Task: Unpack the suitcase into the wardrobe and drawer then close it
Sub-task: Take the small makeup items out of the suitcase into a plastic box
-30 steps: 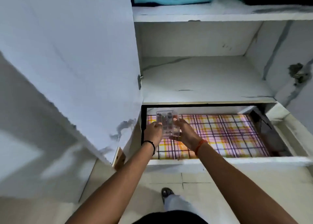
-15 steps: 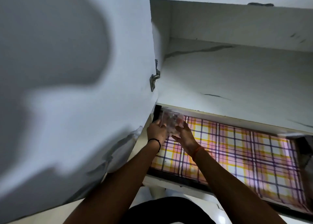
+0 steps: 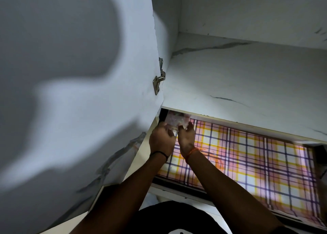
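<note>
Both hands are in the back-left corner of the open white drawer [image 3: 177, 191], which is lined with a pink, yellow and purple checked paper sheet [image 3: 247, 159]. Between them sits a small clear plastic box [image 3: 177, 119] with blurry contents, too blurred to name. The left hand [image 3: 161, 140], black band at the wrist, curls its fingers round the box's left side; the right hand [image 3: 186, 136], orange thread at the wrist, cups the right side with fingertips on it. Two-sided hold likely because the box is smooth, rigid and light, so squeezing from both flanks keeps it level and steers it into the corner.

The box is tucked right under the front lip of the white marble-pattern shelf [image 3: 247, 78], touching or nearly touching the drawer's back-left walls; can't tell if it rests on the liner yet. Corner spot probably leaves the rest of the liner free for more items.

The white wardrobe door [image 3: 70, 92] stands open at left on a metal hinge [image 3: 158, 82], crowding the left arm. Step in hand: setting the box down. The suitcase is out of view; plenty of the task likely remains.
</note>
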